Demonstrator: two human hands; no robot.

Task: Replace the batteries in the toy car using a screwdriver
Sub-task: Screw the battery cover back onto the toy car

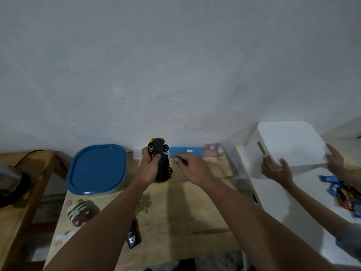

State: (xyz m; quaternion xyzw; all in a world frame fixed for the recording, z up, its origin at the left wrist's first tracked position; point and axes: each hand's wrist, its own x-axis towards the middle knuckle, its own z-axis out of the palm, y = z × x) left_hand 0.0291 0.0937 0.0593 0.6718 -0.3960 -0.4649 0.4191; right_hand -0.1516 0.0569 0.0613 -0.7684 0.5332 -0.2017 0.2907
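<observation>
A: Where are we on progress? We have the left hand wrapped round the toy car, held belly-up above the desk, fingers curled over the near side of the chassis.

B: And our right hand pinches the screwdriver by its dark handle, tip laid on the underside just beside the left thumb. So we judge it's the screw step on the battery cover. We can't tell if it's loosening or tightening.

A: Agreed. No loose batteries in sight, no cover lying off, so we can't say whether the swap is done. The screw itself is too small to see.

B: Materials, quick. The car has a matte black plastic underside, yellow shell peeking at both ends, black wheels, one with a pale spoked hub. The screwdriver has a thin bright metal shaft.

A: The desk is pale, scuffed wood. Left of the left hand sits a blue lid, rounded-square, glossy, with a raised rim. Below our forearms lies a small dark remote, smooth plastic.

B: A striped plush toy lies nearer us on the left, soft-looking. Far right of the right hand, another person's hands rest on a white box, smooth, with rounded corners and a handle slot.
</observation>
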